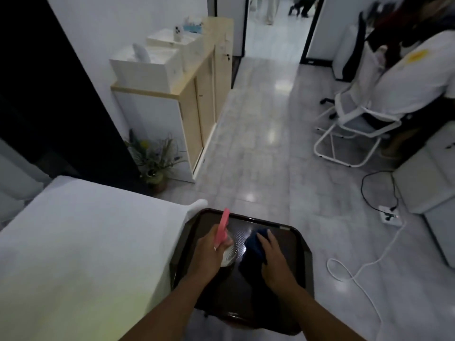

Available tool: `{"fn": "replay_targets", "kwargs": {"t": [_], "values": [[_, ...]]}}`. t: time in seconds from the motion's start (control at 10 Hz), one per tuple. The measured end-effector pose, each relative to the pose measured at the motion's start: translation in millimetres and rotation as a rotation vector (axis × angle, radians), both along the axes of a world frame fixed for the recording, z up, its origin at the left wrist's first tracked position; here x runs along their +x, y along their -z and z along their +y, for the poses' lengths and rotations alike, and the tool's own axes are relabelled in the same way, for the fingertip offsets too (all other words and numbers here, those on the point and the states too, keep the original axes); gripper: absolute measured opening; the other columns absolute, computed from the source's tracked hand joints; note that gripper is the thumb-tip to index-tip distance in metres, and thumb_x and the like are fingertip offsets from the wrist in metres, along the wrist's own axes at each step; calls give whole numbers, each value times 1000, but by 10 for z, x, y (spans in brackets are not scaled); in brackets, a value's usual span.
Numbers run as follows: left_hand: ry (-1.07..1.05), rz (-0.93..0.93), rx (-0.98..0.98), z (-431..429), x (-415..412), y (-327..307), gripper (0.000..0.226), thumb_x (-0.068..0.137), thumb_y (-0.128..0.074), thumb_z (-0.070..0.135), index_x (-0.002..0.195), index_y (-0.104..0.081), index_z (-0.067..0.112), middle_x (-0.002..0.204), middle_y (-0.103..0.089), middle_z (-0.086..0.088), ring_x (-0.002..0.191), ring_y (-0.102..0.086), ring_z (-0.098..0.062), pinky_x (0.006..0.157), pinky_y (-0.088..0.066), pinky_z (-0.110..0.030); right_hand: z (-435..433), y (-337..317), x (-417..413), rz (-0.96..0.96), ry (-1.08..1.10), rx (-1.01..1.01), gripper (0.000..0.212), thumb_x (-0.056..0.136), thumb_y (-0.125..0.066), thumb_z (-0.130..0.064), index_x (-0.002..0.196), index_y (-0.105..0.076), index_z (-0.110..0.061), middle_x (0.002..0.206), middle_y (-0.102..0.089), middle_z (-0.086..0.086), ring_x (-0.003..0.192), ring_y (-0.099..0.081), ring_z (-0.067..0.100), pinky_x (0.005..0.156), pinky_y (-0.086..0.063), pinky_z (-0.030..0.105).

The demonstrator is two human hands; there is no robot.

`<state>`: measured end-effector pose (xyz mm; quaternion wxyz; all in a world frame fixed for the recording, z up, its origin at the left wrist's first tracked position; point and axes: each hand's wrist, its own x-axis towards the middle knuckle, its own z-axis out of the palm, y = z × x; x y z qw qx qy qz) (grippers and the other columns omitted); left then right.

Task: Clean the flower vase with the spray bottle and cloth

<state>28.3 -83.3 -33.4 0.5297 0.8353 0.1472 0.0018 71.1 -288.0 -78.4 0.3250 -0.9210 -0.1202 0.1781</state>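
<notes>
Currently your left hand is gripping the pink-topped clear spray bottle over the dark textured tray; beside it, your right hand is pressing flat, fingers spread, on the crumpled navy cloth.

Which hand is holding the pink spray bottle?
The left hand grips the pink spray bottle over the dark tray. The right hand lies flat on the dark blue cloth instead.
</notes>
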Motion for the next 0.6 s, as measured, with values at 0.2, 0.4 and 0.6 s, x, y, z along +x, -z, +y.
{"fn": "replay_targets", "kwargs": {"t": [0.2, 0.4, 0.6], "values": [[-54, 29, 17, -8, 63, 230, 24, 89, -74, 8, 96, -65, 29, 88, -74, -1, 85, -68, -2, 78, -53, -17, -46, 501, -105, 91, -337, -221, 80, 93, -58, -47, 157, -13, -29, 161, 12, -9, 148, 16, 19, 120, -1, 46], [-123, 25, -32, 61, 71, 334, 42, 88, -74, 6, 94, -60, 45, 92, -74, 3, 88, -67, 8, 80, -50, -10, -44, 816, -69, 23, -382, -423, 67, 99, -54, -28, 156, -19, -28, 163, 19, 1, 151, 11, 28, 120, -15, 43], [-22, 86, -63, 62, -31, 382, 48, 86, -75, 14, 123, -60, 39, 115, -72, 10, 103, -64, 8, 94, -49, -16, -74, 968, 36, -96, -366, -411, 93, 24, -81, -66, 112, -72, -37, 148, -49, 5, 133, -51, 31, 78, -58, 31]]}}
